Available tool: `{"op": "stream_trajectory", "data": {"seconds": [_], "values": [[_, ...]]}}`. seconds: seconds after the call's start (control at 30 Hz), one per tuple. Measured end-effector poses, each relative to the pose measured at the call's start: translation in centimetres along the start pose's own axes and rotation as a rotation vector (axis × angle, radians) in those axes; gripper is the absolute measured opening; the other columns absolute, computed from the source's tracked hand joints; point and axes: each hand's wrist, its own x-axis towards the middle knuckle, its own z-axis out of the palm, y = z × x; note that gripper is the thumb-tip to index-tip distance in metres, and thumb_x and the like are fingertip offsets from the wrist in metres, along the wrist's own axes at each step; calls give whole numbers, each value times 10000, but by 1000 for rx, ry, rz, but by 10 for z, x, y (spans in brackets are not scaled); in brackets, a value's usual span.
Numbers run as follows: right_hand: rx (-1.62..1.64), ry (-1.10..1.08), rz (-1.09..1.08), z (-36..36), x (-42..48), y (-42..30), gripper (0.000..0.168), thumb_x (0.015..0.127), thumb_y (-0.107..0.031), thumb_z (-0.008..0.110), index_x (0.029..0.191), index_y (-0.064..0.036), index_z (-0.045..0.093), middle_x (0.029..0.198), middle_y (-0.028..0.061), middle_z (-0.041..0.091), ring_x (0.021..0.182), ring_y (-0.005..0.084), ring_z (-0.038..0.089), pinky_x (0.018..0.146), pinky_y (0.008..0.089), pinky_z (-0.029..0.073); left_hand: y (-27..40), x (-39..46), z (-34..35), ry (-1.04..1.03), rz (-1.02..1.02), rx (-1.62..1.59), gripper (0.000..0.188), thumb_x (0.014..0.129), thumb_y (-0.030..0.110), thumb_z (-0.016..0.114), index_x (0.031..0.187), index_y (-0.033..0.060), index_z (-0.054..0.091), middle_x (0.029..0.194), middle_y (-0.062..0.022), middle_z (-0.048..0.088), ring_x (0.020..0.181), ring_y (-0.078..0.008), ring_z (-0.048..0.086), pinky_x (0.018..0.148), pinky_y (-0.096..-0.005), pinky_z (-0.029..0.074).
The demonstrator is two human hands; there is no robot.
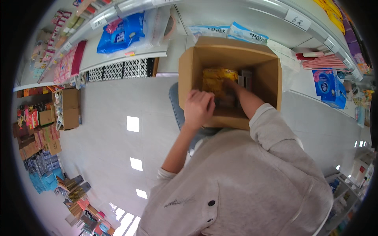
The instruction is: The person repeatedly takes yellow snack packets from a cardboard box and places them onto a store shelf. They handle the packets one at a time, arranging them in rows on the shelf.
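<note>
An opened cardboard box (pixel 186 67) stands before me, its flaps folded outward. Deep inside it lie yellow plastic packs (pixel 213 81), and beside them dark, narrow packages (pixel 245 79). My right hand (pixel 229 85) reaches down into the box and is at the yellow packs; its fingers are blurred and partly hidden, so a grip cannot be made out. At the box's near left corner is my left hand (pixel 199 106), fingers curled. Whether it grips the rim or something small is hidden.
Behind the box runs a white shelf (pixel 174 62) with blue packs of wipes (pixel 121 34) and blue-and-white packets (pixel 248 32). A shelf rail (pixel 265 8) with price tags arches above. Another blue pack (pixel 327 88) sits right. Cardboard boxes (pixel 69 109) stand on the floor at left.
</note>
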Motion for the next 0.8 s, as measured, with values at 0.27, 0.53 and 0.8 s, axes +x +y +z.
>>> {"op": "stream_trajectory", "data": {"seconds": [0.27,0.53,0.8], "values": [[206,260,273,82,-5,-31,287,919,-269,664,1137,-94,726,1089,164,742,1010,357,718,811,467,577,-2,-10,3,-9,-106,56,114,783,42,699,872,87,643,777,-64,648,754,-262,646,904,-406,485],[-291,270,-251,21,-81,-63,346,886,-211,649,1204,-75,648,1229,216,656,1121,352,673,790,507,592,1,-6,8,0,-96,74,118,778,44,693,857,93,621,740,-49,607,700,-236,617,889,-400,492],[-257,301,-509,40,-61,-71,284,933,-208,571,1118,-53,721,1154,210,679,1079,355,677,866,494,561,-2,-10,5,-11,-109,66,114,788,45,693,871,91,629,743,-54,612,730,-249,629,911,-397,482]]}}
